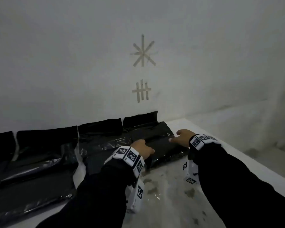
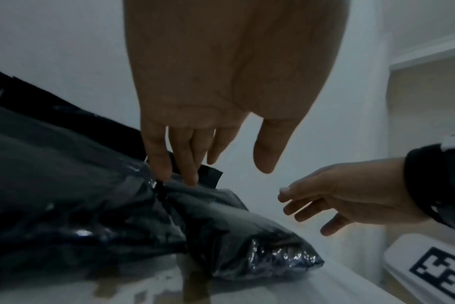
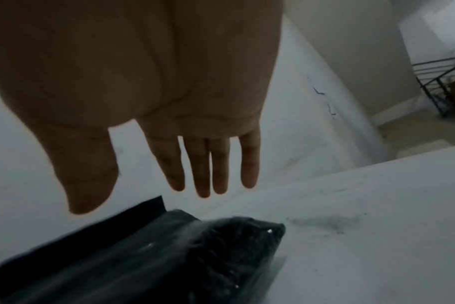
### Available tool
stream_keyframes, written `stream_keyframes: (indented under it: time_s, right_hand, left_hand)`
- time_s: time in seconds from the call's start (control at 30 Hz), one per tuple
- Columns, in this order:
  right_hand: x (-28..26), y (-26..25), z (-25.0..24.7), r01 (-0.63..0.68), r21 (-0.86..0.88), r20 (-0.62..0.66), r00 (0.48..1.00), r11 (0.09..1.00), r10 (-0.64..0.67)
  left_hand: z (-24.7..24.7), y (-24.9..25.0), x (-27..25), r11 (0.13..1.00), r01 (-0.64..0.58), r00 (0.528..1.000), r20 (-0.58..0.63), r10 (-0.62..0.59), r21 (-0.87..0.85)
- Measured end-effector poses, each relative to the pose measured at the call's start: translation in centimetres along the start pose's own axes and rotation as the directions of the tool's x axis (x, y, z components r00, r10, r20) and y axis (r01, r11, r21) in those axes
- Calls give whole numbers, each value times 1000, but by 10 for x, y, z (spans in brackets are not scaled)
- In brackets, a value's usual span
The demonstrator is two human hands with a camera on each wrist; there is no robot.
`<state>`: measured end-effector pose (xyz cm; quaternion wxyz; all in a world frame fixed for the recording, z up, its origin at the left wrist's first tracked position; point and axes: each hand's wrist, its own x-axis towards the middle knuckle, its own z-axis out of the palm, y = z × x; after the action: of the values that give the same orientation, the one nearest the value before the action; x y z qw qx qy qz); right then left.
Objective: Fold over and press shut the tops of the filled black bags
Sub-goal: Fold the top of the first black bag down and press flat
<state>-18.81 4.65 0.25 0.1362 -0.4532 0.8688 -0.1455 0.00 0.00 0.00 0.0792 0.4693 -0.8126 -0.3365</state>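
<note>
Several filled black bags lie in a row on the white table (image 1: pixel 237 162) against the wall. The rightmost bag (image 1: pixel 156 143) has its top flap (image 1: pixel 140 119) standing up against the wall. My left hand (image 1: pixel 143 148) rests on this bag's left part; in the left wrist view its straight fingertips (image 2: pixel 179 176) touch the crinkled black plastic (image 2: pixel 221 226). My right hand (image 1: pixel 182 137) hovers at the bag's right end with spread fingers. In the right wrist view those fingers (image 3: pixel 205 174) hang straight above the bag (image 3: pixel 156 257) and hold nothing.
More black bags (image 1: pixel 44 153) fill the table to the left, their flaps (image 1: pixel 100 127) up the wall. Tape marks (image 1: pixel 142 51) stick to the wall above. The table's right edge (image 1: pixel 253 155) runs diagonally. A stained patch (image 1: pixel 163 186) lies between my arms. A stair railing (image 3: pixel 444 82) stands far right.
</note>
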Motion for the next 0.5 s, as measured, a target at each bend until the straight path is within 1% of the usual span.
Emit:
stream_keyframes:
  time_s: [0.03, 0.1, 0.2, 0.23, 0.3, 0.4, 0.5]
  right_hand:
    - [5, 0, 4, -30, -20, 18, 999, 999, 30]
    - [18, 6, 13, -80, -54, 40, 996, 995, 82]
    - [32, 12, 20, -76, -40, 117, 990, 996, 81]
    - [36, 15, 20, -62, -29, 122, 990, 998, 65]
    - [38, 18, 20, -35, -17, 96, 995, 999, 36]
    - [33, 18, 16, -16, 7, 73, 997, 1000, 15]
    - [21, 15, 0, -4, 58, 32, 999, 998, 2]
  left_hand:
    - [3, 2, 5, 999, 31, 999, 41, -32, 29]
    - [9, 2, 17, 993, 77, 994, 74, -84, 90]
    - [16, 3, 26, 987, 103, 990, 82, -114, 125]
    - [18, 2, 30, 987, 110, 989, 84, -120, 119]
    - [19, 0, 33, 991, 113, 991, 65, -118, 78]
    - [18, -5, 30, 996, 84, 996, 33, -84, -5]
    - [11, -4, 19, 997, 9, 997, -74, -15, -82]
